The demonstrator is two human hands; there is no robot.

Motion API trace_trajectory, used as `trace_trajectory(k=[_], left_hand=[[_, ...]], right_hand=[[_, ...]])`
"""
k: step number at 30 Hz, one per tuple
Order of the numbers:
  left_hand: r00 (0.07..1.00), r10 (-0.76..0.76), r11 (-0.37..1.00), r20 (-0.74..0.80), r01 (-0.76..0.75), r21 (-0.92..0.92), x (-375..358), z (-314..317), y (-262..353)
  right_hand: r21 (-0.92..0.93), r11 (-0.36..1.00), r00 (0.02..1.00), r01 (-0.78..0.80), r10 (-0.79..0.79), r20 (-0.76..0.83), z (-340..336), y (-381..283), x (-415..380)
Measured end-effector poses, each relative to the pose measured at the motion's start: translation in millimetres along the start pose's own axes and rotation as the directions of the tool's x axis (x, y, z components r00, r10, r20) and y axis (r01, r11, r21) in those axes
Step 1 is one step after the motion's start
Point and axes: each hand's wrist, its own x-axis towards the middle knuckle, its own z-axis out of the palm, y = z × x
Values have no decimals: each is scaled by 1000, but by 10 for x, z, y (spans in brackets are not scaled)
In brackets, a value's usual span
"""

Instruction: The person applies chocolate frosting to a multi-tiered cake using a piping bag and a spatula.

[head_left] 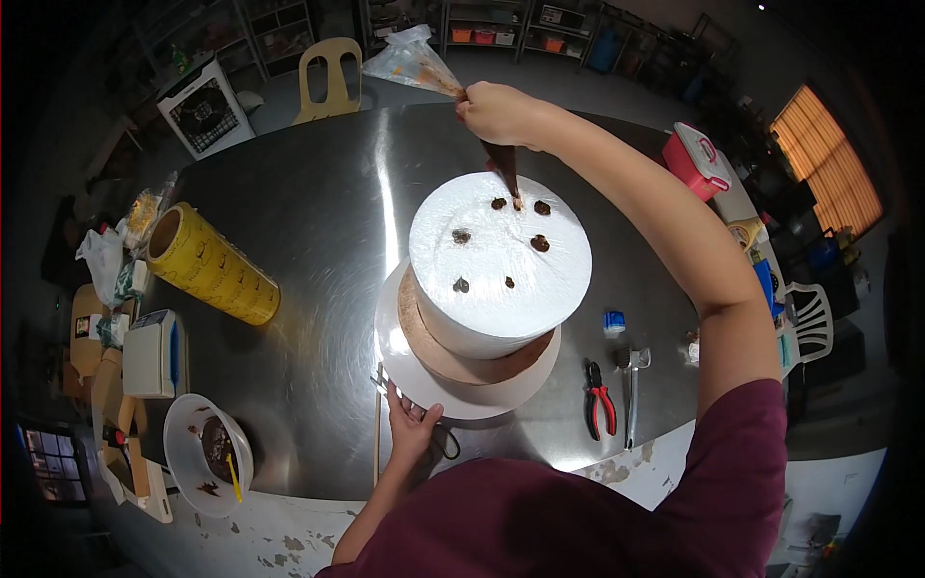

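My right hand is closed round a piping bag with dark brown filling, its clear loose end sticking out behind. The bag's tip points down at the far part of the top of a tall white cylinder, which looks like a foam cake dummy. Several dark brown dabs lie on that top. Below it is a brown layer on a round white board. At the board's near-left rim rests my left hand, fingers apart. A thin wooden stick lies beside it.
Left on the metal table are a yellow roll of wrap, a scale and a white bowl with brown residue and a yellow-handled tool. Red-handled pliers, a metal tool and a blue packet lie right.
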Motion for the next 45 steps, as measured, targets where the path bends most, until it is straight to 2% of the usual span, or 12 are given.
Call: trace_trajectory(k=[5,8,10,13,15,18,19,22,23,27,35,45], left_hand=[[1000,-14,1000,-8,14,-24,-2,7,2],[1000,-26,999,-10,26,-39,-4,13,13],[1000,-25,999,-8,24,-36,-2,10,12],[1000,-22,999,-11,21,-38,9,7,1],[1000,-26,999,-12,25,-44,7,11,4],[999,-33,998,-15,32,-53,-1,10,-11],[1000,-23,999,-15,22,-44,-1,11,-13],[1000,-1,1000,-11,1,-21,1,10,-22],[1000,0,1000,-10,0,-18,1,8,-28],[1000,-17,999,4,17,-41,-6,18,0],[999,-31,999,-10,30,-43,-4,26,10],[1000,-25,999,-12,25,-41,-6,32,28]], right_hand=[[-176,984,998,-12,2,-58,-61,-182,-17],[-126,992,963,-7,-27,-267,-44,-176,44],[211,976,927,55,29,-375,-124,-211,-25],[651,721,878,237,127,-461,-253,-303,-131],[840,388,852,379,207,-480,-304,-409,-216],[925,133,908,355,184,-375,-338,-523,-465],[927,108,908,358,191,-373,-332,-614,-542],[896,110,893,431,91,-441,-242,-658,-617],[853,164,856,496,76,-512,-203,-671,-611],[843,173,847,510,69,-526,-128,-712,-623],[774,303,813,556,0,-583,-88,-735,-611],[766,383,826,517,12,-564,-170,-659,-850]])
